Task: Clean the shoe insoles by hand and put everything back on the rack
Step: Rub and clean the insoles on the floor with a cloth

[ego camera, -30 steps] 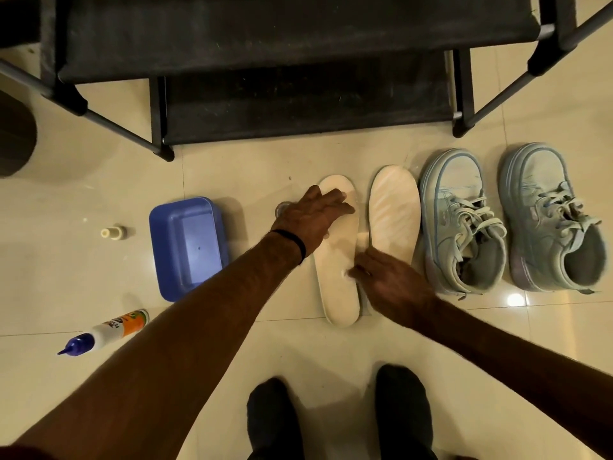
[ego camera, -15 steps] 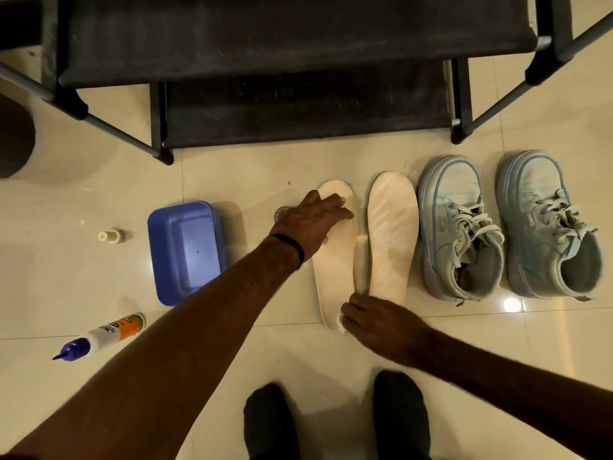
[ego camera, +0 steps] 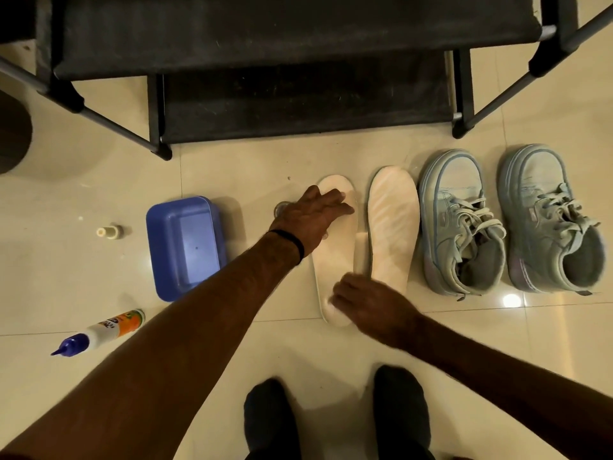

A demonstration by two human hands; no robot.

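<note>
Two cream insoles lie side by side on the tiled floor. My left hand (ego camera: 311, 220) lies flat on the toe end of the left insole (ego camera: 335, 267) and pins it down. My right hand (ego camera: 368, 303) is blurred, with curled fingers pressed on that insole's heel end; whether they hold anything is hidden. The right insole (ego camera: 393, 227) lies untouched beside it. Two pale blue sneakers, one (ego camera: 461, 224) next to the insoles and one (ego camera: 550, 220) further right, stand on the floor. The black shoe rack (ego camera: 298, 104) is just beyond.
A blue plastic tub (ego camera: 185, 247) sits left of the insoles. Left of it lie a small cap (ego camera: 109, 232) and a squeeze bottle (ego camera: 99, 332) with a blue nozzle. My dark-socked feet (ego camera: 335, 419) are at the bottom edge. A dark round object (ego camera: 13, 134) is at far left.
My right hand slid from the middle of the left insole down to its heel, then back up a little. My left hand stayed on the toe end.
</note>
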